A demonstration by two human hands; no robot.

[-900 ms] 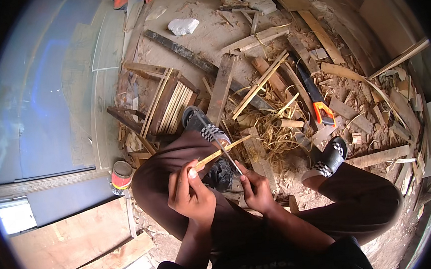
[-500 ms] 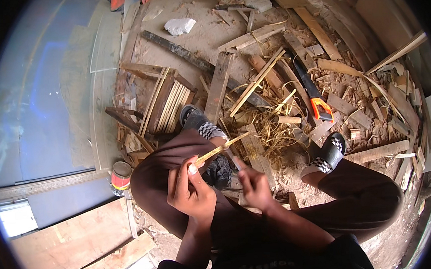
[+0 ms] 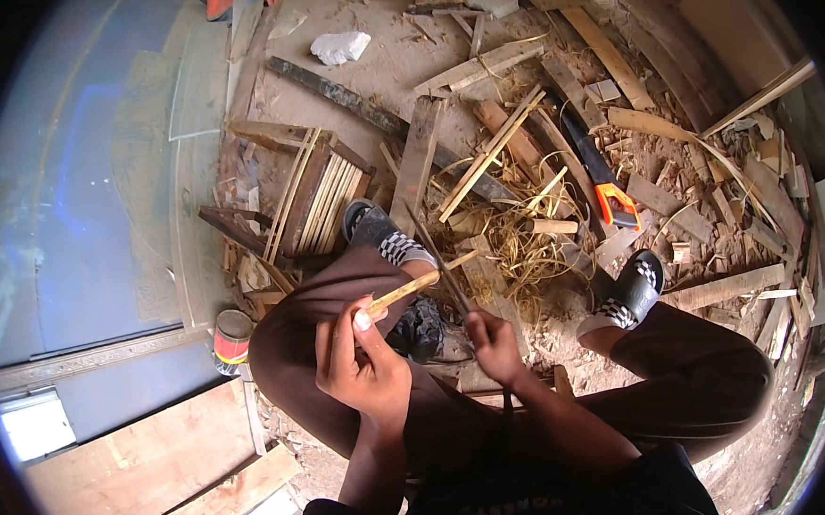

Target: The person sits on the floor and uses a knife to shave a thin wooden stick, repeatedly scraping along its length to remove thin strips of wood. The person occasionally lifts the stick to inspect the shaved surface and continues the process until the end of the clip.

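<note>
My left hand (image 3: 367,366) pinches a thin yellowish bamboo strip (image 3: 403,292) between thumb and fingers, its far end pointing up and to the right. In my right hand (image 3: 495,347), the fingers wrap round the handle of a knife (image 3: 439,254). Its long dark blade slants up to the left and crosses in front of the strip near the far end. Both hands are over my lap, and the handle is mostly covered by my fingers. Beyond the blade, curly shavings (image 3: 531,264) lie heaped on the ground, with a few pale strips (image 3: 491,155) above them.
A handsaw (image 3: 588,157) with an orange handle lies to the right of the shavings. At left, a wooden frame holds several slats (image 3: 332,206). A paint can (image 3: 232,336) stands by my left knee. Planks (image 3: 418,163) and wood scraps litter the ground; a white lump (image 3: 340,48) lies farther off.
The knife has swung up and left, so its blade now points away from me across the strip. My right hand has shifted slightly; my left hand keeps nearly the same place.
</note>
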